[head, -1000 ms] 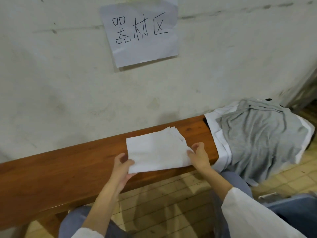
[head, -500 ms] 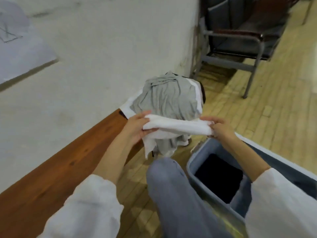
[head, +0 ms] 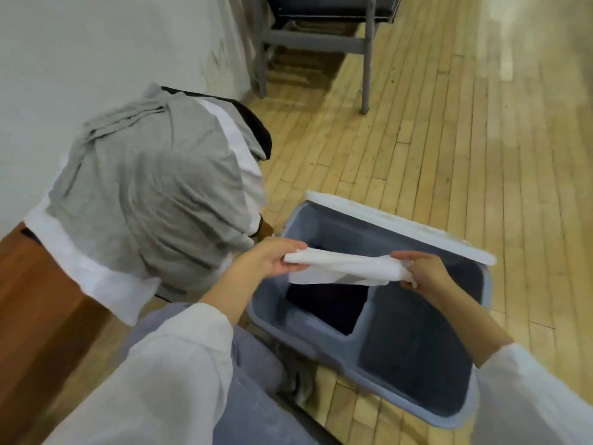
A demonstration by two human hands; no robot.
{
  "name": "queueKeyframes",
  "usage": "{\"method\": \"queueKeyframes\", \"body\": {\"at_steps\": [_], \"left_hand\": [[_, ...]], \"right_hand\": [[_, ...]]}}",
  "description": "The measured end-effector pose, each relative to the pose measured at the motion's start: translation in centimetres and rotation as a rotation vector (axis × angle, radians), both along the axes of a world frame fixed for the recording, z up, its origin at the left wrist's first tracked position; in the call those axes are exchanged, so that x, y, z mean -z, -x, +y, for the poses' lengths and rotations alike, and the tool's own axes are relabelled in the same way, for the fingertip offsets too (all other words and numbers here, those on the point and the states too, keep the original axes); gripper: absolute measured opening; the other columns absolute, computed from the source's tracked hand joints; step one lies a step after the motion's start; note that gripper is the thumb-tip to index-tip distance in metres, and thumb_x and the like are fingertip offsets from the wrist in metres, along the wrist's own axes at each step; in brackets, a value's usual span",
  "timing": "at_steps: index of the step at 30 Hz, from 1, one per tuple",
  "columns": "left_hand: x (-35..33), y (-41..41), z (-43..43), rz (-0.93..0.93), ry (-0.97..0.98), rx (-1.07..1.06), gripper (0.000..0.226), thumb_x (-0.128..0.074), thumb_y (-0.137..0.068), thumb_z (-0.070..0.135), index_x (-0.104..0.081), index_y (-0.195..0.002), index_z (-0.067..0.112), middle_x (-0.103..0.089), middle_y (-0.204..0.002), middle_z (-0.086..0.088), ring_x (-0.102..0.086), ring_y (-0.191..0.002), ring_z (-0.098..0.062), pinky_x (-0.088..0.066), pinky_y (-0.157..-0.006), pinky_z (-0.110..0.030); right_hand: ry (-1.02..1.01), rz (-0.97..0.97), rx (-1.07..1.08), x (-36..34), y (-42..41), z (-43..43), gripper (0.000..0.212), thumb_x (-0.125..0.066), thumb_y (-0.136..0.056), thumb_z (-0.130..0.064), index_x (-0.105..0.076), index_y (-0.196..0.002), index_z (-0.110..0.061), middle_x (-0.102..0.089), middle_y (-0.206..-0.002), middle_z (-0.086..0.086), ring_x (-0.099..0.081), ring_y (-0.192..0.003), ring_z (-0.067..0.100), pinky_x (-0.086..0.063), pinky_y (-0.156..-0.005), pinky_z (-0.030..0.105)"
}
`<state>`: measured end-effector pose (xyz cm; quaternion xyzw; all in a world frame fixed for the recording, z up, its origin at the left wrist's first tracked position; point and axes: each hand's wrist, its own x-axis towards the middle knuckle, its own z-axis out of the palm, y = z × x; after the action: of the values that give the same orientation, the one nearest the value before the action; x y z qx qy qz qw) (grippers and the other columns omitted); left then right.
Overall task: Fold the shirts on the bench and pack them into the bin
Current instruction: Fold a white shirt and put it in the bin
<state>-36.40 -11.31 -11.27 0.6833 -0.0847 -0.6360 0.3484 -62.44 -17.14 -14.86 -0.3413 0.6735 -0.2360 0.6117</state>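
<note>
A folded white shirt (head: 340,268) hangs over the open blue-grey bin (head: 417,354), held at both ends. My left hand (head: 272,260) pinches its left end and my right hand (head: 420,273) grips its bunched right end. Inside the bin lies a dark folded garment (head: 327,306) on the left side. On the end of the wooden bench (head: 35,293) sits a heap of unfolded shirts, a grey one (head: 154,187) on top of white and black ones.
The bin's white lid (head: 401,229) stands open along its far edge. A grey metal chair frame (head: 321,43) stands by the wall at the top. My knee in blue trousers (head: 256,364) is between bench and bin. Wooden floor lies to the right.
I have lifted the folded white shirt off the bench and carried it rightward past the pile. It now hangs over the bin, and my view has turned toward the bin.
</note>
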Motion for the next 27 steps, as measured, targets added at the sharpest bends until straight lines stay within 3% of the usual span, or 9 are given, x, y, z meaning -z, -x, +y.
{"method": "queueKeyframes", "body": {"at_steps": [3, 6, 9, 11, 14, 17, 21, 25, 27], "left_hand": [[2.8, 0.4, -0.9, 0.019, -0.097, 0.040, 0.009, -0.055, -0.091, -0.002, -0.060, -0.099, -0.003, -0.057, -0.113, -0.021, -0.061, -0.082, -0.027, -0.059, -0.065, -0.038], [5.6, 0.7, -2.6, -0.018, -0.176, 0.095, 0.013, -0.052, -0.091, -0.004, -0.061, -0.100, 0.000, -0.055, -0.120, -0.021, -0.061, -0.086, -0.026, -0.059, -0.056, -0.035], [7.4, 1.2, -4.7, -0.154, -0.178, 0.187, 0.038, -0.036, -0.090, -0.012, -0.062, -0.114, 0.002, -0.051, -0.131, -0.020, -0.057, -0.099, -0.030, -0.058, -0.066, -0.037], [8.8, 1.9, -6.4, -0.336, -0.131, 0.265, 0.043, -0.033, -0.089, -0.014, -0.064, -0.115, 0.001, -0.051, -0.132, -0.024, -0.053, -0.113, -0.038, -0.054, -0.074, -0.037], [12.0, 1.8, -7.9, -0.547, 0.029, 0.328, 0.039, -0.038, -0.087, -0.014, -0.069, -0.096, 0.007, -0.054, -0.129, -0.023, -0.050, -0.119, -0.039, -0.044, -0.084, -0.031], [16.5, 1.2, -7.6, -0.655, 0.135, 0.407, 0.043, -0.038, -0.082, -0.014, -0.069, -0.087, 0.016, -0.058, -0.121, -0.017, -0.055, -0.110, -0.031, -0.040, -0.086, -0.027], [23.1, 0.5, -6.3, -0.632, 0.064, 0.443, 0.044, -0.037, -0.082, -0.015, -0.067, -0.109, 0.004, -0.055, -0.126, -0.015, -0.050, -0.117, -0.030, -0.037, -0.095, -0.024], [29.4, 0.0, -5.3, -0.526, -0.087, 0.571, 0.048, -0.034, -0.088, -0.015, -0.056, -0.126, 0.003, -0.046, -0.135, -0.010, -0.048, -0.118, -0.027, -0.040, -0.089, -0.020], [31.6, -0.4, -4.7, -0.480, -0.172, 0.589, 0.045, -0.038, -0.090, -0.012, -0.053, -0.130, 0.002, -0.045, -0.137, -0.011, -0.047, -0.119, -0.028, -0.041, -0.088, -0.021]], "right_hand": [[-0.058, 0.001, 0.017, 3.9, 0.8, -0.2, 0.033, -0.039, -0.094, 0.007, -0.069, -0.087, -0.005, -0.057, -0.119, 0.025, -0.056, -0.074, 0.032, -0.045, -0.038, 0.020], [-0.113, 0.007, 0.046, 6.9, 1.1, -0.6, 0.027, -0.042, -0.093, 0.006, -0.068, -0.093, -0.002, -0.053, -0.125, 0.026, -0.055, -0.075, 0.034, -0.044, -0.036, 0.019], [-0.044, 0.048, 0.016, 8.5, 0.5, -1.3, 0.029, -0.040, -0.094, 0.006, -0.067, -0.099, -0.004, -0.053, -0.126, 0.020, -0.055, -0.092, 0.033, -0.047, -0.039, 0.019], [0.046, 0.123, -0.043, 9.2, 0.0, -2.1, 0.035, -0.036, -0.094, 0.005, -0.067, -0.109, -0.004, -0.053, -0.123, 0.014, -0.056, -0.085, 0.023, -0.049, -0.045, 0.021], [0.179, 0.222, -0.082, 11.0, -1.2, -2.5, 0.046, -0.032, -0.090, 0.008, -0.064, -0.118, -0.012, -0.056, -0.113, 0.008, -0.055, -0.070, 0.016, -0.051, -0.057, 0.030], [0.288, 0.319, -0.050, 14.1, -2.2, -1.6, 0.049, -0.035, -0.088, 0.010, -0.063, -0.118, -0.017, -0.054, -0.107, 0.003, -0.054, -0.084, 0.017, -0.045, -0.074, 0.028], [0.235, 0.373, -0.106, 20.1, -3.9, 0.4, 0.052, -0.039, -0.084, 0.016, -0.062, -0.121, -0.012, -0.051, -0.117, 0.002, -0.052, -0.087, 0.008, -0.040, -0.079, 0.017], [-0.022, 0.342, -0.174, 27.1, -4.8, 2.7, 0.054, -0.038, -0.083, 0.018, -0.056, -0.127, -0.008, -0.049, -0.133, 0.014, -0.049, -0.120, 0.027, -0.039, -0.101, 0.026], [-0.083, 0.345, -0.159, 29.5, -5.2, 3.9, 0.055, -0.041, -0.079, 0.018, -0.056, -0.125, -0.008, -0.053, -0.127, 0.011, -0.051, -0.119, 0.029, -0.039, -0.099, 0.025]]}}
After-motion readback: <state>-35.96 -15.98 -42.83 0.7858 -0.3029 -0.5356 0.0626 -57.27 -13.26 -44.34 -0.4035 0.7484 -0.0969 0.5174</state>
